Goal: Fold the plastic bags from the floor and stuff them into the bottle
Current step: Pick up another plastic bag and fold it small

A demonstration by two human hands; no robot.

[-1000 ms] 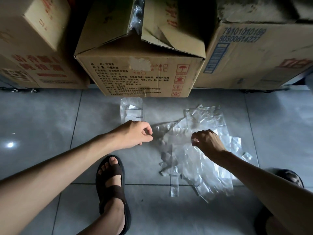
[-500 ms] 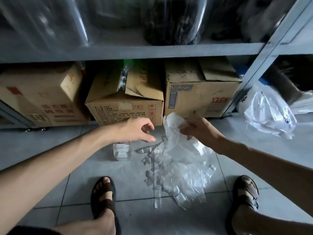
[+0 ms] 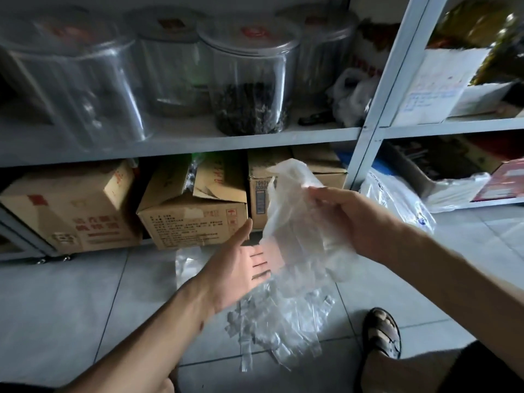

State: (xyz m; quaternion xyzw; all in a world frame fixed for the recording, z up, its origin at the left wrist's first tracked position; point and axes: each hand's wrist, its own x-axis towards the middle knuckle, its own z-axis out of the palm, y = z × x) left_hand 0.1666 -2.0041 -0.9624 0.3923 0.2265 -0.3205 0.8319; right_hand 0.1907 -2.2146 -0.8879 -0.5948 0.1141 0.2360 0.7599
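Observation:
My right hand [image 3: 348, 219] grips a clear plastic bag [image 3: 295, 222] and holds it up in the air in front of the shelf. The bag hangs down and drapes over the fingertips of my left hand [image 3: 241, 268], which is flat, palm up, fingers apart, under the bag's lower part. A heap of more clear plastic bags [image 3: 280, 324] lies on the grey floor tiles below both hands. A small clear square bottle [image 3: 187, 265] stands on the floor just left of my left hand, partly hidden by my wrist.
Cardboard boxes [image 3: 192, 219] sit under the grey metal shelf [image 3: 198, 143], which carries big clear jars [image 3: 249, 80]. A shelf post [image 3: 377, 109] rises at right, with a white printed bag [image 3: 397, 202] on the floor beside it. My sandalled right foot [image 3: 382, 333] is near the heap.
My right hand lifted one bag off the heap and raised it higher. My left hand turned palm up and slid under the bag. The view tilted upward to show the shelf.

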